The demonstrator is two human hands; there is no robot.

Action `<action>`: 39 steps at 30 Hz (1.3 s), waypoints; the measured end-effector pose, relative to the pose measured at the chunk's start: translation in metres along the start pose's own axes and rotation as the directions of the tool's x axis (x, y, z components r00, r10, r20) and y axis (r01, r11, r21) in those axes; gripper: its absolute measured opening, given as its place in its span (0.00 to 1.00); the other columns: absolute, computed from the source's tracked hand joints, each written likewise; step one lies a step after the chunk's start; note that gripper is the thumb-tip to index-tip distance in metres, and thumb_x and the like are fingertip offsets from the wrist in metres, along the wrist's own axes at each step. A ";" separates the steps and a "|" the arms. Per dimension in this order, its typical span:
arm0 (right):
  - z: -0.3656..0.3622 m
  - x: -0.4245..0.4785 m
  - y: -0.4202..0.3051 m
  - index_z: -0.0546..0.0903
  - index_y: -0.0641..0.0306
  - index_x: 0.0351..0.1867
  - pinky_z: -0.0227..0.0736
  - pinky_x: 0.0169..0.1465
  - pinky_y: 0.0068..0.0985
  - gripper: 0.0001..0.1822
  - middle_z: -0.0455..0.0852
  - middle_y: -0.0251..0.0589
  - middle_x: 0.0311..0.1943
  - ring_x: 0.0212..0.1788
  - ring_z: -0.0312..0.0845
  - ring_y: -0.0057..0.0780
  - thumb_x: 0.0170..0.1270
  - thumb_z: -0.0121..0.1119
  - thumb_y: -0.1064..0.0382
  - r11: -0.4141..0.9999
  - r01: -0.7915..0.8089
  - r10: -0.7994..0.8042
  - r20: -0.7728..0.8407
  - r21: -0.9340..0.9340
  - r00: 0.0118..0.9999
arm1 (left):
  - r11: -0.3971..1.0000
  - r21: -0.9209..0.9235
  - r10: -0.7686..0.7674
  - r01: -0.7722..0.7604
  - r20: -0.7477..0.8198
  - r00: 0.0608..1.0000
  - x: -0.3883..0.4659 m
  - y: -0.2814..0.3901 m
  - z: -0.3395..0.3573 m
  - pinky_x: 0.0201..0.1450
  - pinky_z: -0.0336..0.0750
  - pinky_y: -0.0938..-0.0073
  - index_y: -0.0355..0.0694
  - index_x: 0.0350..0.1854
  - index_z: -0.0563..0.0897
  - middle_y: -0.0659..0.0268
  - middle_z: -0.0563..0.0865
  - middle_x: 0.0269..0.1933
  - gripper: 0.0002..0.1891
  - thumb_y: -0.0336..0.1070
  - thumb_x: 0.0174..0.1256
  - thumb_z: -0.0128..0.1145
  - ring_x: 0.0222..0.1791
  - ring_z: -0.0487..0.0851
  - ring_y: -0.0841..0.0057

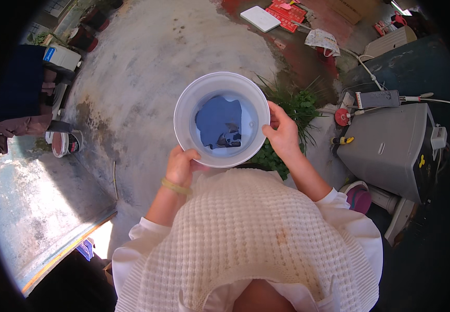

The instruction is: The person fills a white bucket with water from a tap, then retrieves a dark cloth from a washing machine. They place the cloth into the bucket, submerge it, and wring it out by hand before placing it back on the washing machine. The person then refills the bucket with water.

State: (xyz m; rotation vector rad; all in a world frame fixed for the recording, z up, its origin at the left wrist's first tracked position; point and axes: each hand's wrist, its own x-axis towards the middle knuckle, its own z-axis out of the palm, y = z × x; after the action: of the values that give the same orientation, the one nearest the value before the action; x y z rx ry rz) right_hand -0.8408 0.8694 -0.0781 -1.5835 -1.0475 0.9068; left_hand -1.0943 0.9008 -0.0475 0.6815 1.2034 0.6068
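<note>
Both of my hands hold a round white translucent plastic bucket (pixel 186 117) in front of my body. Its open top faces me, and a liquid, bluish from above, shows inside with dark patches that may be reflections. My left hand (pixel 182 165) grips the near left side, its thumb over the rim and a pale yellow-green bangle on the wrist. On the right side, my right hand (pixel 282 130) pinches the rim, thumb on top and fingers beneath the outside. Green leafy plants (pixel 305 102) stand behind and below that hand.
A grey appliance cabinet (pixel 381 150) stands at the right, with pipes above it. A small white bucket (pixel 66 143) sits on the concrete floor (pixel 143 62) at the left, below hanging clothes (pixel 22 82). Flowerpots (pixel 82 39) line the far left. A white lid-like board (pixel 260 18) lies far ahead.
</note>
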 end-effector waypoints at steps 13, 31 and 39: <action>-0.051 -0.034 0.031 0.71 0.65 0.61 0.76 0.43 0.23 0.32 0.85 0.44 0.43 0.37 0.82 0.24 0.49 0.57 0.76 0.975 -0.222 0.190 -0.474 -0.012 0.860 | 0.939 0.338 -0.207 0.070 0.389 0.898 0.098 0.032 0.080 0.30 0.84 0.72 0.29 0.50 0.76 0.55 0.85 0.41 0.23 0.29 0.48 0.49 0.33 0.86 0.67; -0.093 -0.172 0.010 0.71 0.65 0.61 0.77 0.44 0.24 0.32 0.85 0.43 0.42 0.37 0.82 0.26 0.48 0.58 0.73 0.908 -0.396 0.319 -0.838 0.137 0.443 | 0.788 0.610 -0.449 -0.075 0.655 0.608 0.070 -0.011 0.194 0.27 0.84 0.72 0.28 0.52 0.73 0.54 0.84 0.41 0.25 0.29 0.47 0.50 0.30 0.86 0.65; -0.169 -0.328 0.049 0.72 0.63 0.60 0.78 0.44 0.26 0.33 0.85 0.45 0.42 0.36 0.83 0.29 0.46 0.60 0.72 0.911 -0.406 0.234 -0.898 0.070 0.373 | 0.731 0.677 -0.524 -0.086 0.638 0.564 -0.037 -0.121 0.259 0.27 0.85 0.69 0.27 0.52 0.73 0.52 0.84 0.42 0.25 0.29 0.48 0.50 0.31 0.86 0.63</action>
State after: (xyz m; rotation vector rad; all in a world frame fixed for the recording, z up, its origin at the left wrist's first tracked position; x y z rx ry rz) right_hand -0.7898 0.5007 -0.0670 -2.0702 0.0009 0.0630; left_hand -0.8459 0.7549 -0.0605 1.1943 0.5546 -0.4287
